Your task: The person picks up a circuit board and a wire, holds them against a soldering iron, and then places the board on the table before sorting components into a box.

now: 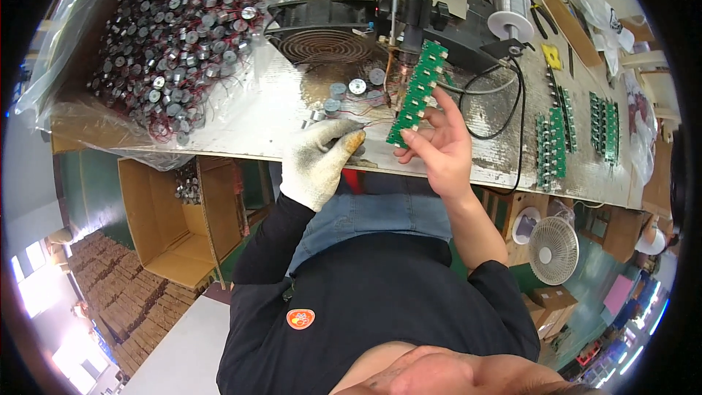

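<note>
My right hand point(442, 143), bare, grips a long green circuit board strip point(418, 95) by its lower end, thumb on top and fingers behind. The strip is tilted, its upper end close to the upright soldering stand point(418, 11). In a white glove with a stained thumb, my left hand point(322, 157) is closed on a small round motor, mostly hidden by the fingers. Thin wires point(376, 123) run from its fingertips toward the strip's lower end. Several loose round motors point(357, 86) with thin wires lie on the bench just beyond the glove.
A plastic-lined box of wired motors point(183, 36) fills the far left. Behind my hands stands a black fan point(322, 44); a solder wire spool point(510, 11) is right of the stand. More green boards point(552, 146) lie at right. A cardboard box point(172, 219) sits below the bench edge.
</note>
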`<state>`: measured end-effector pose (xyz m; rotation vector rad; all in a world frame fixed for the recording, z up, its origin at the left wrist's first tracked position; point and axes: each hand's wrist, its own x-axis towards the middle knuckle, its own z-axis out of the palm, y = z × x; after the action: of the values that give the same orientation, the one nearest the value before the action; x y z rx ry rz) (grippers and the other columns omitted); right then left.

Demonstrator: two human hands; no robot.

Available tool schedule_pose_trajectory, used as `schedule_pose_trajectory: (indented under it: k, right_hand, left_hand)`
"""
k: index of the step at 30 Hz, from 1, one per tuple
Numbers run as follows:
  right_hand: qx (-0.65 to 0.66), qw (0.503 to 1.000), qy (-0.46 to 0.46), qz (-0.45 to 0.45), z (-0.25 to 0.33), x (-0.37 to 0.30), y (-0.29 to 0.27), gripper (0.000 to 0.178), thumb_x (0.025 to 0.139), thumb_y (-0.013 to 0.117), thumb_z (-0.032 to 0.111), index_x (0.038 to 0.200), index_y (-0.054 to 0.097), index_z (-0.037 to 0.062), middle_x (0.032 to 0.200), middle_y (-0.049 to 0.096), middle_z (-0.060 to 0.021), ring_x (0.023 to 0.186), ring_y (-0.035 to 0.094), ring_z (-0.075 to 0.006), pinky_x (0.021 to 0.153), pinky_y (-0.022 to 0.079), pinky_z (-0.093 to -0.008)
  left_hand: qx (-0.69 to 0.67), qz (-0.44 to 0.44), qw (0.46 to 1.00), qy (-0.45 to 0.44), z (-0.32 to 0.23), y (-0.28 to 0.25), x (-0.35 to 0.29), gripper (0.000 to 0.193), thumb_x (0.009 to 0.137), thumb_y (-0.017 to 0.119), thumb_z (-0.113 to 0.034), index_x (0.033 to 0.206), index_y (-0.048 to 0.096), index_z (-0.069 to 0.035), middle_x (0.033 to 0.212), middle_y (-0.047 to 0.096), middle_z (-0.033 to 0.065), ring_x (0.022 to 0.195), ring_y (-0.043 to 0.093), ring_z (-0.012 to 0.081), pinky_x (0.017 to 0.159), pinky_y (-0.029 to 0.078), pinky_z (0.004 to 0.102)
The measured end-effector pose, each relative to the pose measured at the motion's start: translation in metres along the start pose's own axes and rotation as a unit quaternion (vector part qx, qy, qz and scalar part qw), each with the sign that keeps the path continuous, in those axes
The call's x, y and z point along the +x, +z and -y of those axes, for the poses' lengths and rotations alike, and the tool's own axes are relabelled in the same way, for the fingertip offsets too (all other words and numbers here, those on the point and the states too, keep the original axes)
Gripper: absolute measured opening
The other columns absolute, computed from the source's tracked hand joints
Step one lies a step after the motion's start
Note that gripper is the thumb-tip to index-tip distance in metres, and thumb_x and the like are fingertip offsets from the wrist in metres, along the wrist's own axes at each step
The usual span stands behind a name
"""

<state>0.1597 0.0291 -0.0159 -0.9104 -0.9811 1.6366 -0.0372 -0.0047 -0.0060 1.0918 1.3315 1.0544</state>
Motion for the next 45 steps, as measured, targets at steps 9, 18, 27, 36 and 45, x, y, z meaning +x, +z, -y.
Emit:
schedule_pose_trajectory:
  k: [9, 18, 27, 36, 45]
  right_hand:
    - [0.033, 0.999, 0.012, -0.003, 0.004, 0.003, 0.000, 0.070, 0.084, 0.058, -0.011, 0.144, 0.025, 0.0043, 0.107, 0.057, -0.0169, 0.072, 0.066, -0.0204, 0.054, 0.055, -0.0266]
    - [0.036, 0.999, -0.011, -0.011, 0.004, 0.006, -0.002, 0.071, 0.083, 0.057, -0.012, 0.144, 0.023, 0.0045, 0.112, 0.056, -0.0206, 0.069, 0.066, -0.0218, 0.053, 0.056, -0.0276]
    - [0.055, 0.998, -0.036, -0.013, 0.003, 0.010, -0.001, 0.070, 0.083, 0.058, -0.011, 0.143, 0.025, 0.0051, 0.108, 0.058, -0.0183, 0.070, 0.067, -0.0219, 0.054, 0.057, -0.0280]
    - [0.055, 0.997, -0.045, -0.017, 0.005, 0.013, 0.001, 0.070, 0.084, 0.057, -0.012, 0.143, 0.024, 0.0058, 0.108, 0.057, -0.0182, 0.070, 0.067, -0.0217, 0.054, 0.057, -0.0281]
    - [0.039, 0.998, -0.051, -0.023, 0.004, 0.012, 0.001, 0.070, 0.083, 0.057, -0.013, 0.143, 0.026, 0.0060, 0.109, 0.057, -0.0179, 0.072, 0.066, -0.0210, 0.055, 0.057, -0.0279]
  left_hand:
    - [-0.133, 0.002, 0.985, -0.109, -0.005, 0.023, 0.008, 0.015, 0.089, 0.062, -0.011, 0.092, 0.062, 0.004, 0.081, 0.064, 0.0052, 0.073, 0.060, 0.0095, 0.065, 0.048, 0.0232]
    - [-0.082, -0.003, 0.994, -0.072, -0.001, 0.029, 0.017, 0.015, 0.088, 0.062, -0.011, 0.091, 0.062, 0.004, 0.082, 0.065, 0.0058, 0.074, 0.060, 0.0104, 0.066, 0.048, 0.0243]
    - [-0.154, -0.008, 0.982, -0.112, -0.004, 0.029, 0.019, 0.016, 0.086, 0.062, -0.012, 0.090, 0.063, 0.004, 0.080, 0.065, 0.0063, 0.072, 0.061, 0.0111, 0.065, 0.049, 0.0252]
    - [-0.166, -0.023, 0.982, -0.087, -0.002, 0.029, 0.022, 0.016, 0.086, 0.063, -0.012, 0.091, 0.063, 0.003, 0.082, 0.065, 0.0062, 0.074, 0.060, 0.0105, 0.067, 0.048, 0.0247]
    - [-0.116, -0.034, 0.991, -0.047, 0.000, 0.032, 0.021, 0.015, 0.086, 0.062, -0.012, 0.088, 0.064, 0.003, 0.079, 0.065, 0.0058, 0.069, 0.059, 0.0107, 0.063, 0.047, 0.0248]
